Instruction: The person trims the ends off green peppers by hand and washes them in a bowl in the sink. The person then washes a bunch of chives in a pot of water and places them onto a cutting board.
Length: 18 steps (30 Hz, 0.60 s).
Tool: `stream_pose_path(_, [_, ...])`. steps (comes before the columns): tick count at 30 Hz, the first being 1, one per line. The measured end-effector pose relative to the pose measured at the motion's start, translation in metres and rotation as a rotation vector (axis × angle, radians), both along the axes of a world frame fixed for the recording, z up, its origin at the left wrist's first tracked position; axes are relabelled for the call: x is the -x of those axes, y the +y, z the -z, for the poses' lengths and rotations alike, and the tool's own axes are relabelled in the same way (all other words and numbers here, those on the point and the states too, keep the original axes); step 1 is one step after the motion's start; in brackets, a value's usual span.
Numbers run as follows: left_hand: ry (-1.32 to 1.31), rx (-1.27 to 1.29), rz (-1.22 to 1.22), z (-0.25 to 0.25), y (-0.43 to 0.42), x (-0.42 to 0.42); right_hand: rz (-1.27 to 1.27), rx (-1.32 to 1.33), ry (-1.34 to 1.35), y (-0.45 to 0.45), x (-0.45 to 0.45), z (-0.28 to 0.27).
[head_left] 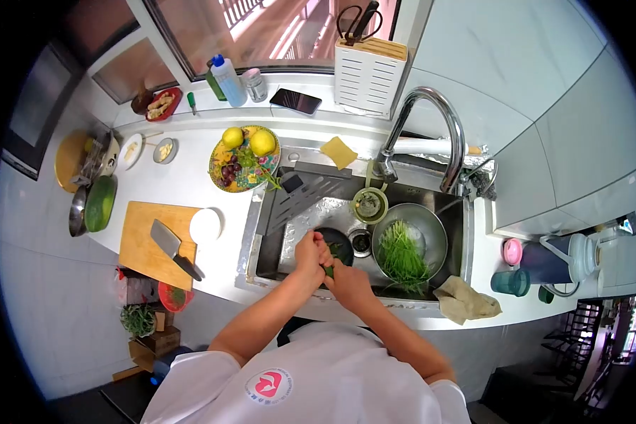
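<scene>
My left hand (pixel 311 254) and my right hand (pixel 348 284) are close together over the near side of the steel sink (pixel 268 265). Both have their fingers closed around a small green vegetable (pixel 328 271), mostly hidden, so its kind is unclear. Just beyond them, a dark round bowl (pixel 343 240) sits in the sink, partly covered by my hands, with something green in it. On the right side of the sink, a metal bowl (pixel 438 244) holds long thin green stalks (pixel 403 258). A small green strainer cup (pixel 368 205) stands by the drain (pixel 361 244).
A cleaver (pixel 167 240) lies on a wooden cutting board (pixel 138 240) at left, beside a white bowl (pixel 205 225). A patterned plate (pixel 219 180) holds fruit behind the sink's left corner. The faucet (pixel 456 134) arches over the back; a cloth (pixel 466 300) drapes the front right edge.
</scene>
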State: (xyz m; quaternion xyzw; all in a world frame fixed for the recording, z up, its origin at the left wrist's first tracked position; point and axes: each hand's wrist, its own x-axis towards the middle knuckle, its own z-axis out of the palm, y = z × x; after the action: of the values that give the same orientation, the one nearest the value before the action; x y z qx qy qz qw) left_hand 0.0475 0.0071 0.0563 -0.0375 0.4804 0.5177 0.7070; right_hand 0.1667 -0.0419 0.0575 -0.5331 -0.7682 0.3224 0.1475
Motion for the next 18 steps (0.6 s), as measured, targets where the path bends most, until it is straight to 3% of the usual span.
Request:
stream_pose_path(4, [0.031, 0.043, -0.131, 0.025, -0.008, -0.009, 0.064, 0.029, -0.116, 0.004, -0.004, 0.015])
stream_pose_path(8, [0.128, -0.072, -0.027, 0.025, -0.022, -0.021, 0.116, 0.079, -0.078, 0.006, -0.008, 0.033])
stream_pose_path(10, [0.313, -0.183, 0.074, 0.022, -0.029, -0.027, 0.11, 0.133, -0.066, 0.007, -0.009, 0.041])
stream_pose_path(14, [0.302, -0.174, 0.116, 0.044, -0.025, -0.011, 0.063, 0.267, 0.075, 0.002, -0.013, 0.03])
stream_pose_path(16, [0.068, -0.051, 0.099, 0.051, -0.018, 0.008, 0.035, 0.335, 0.149, -0.003, -0.017, 0.025])
stream_pose_path(18, [0.109, -0.008, 0.085, 0.048, -0.012, 0.014, 0.006, 0.404, 0.224, -0.005, -0.022, 0.015])
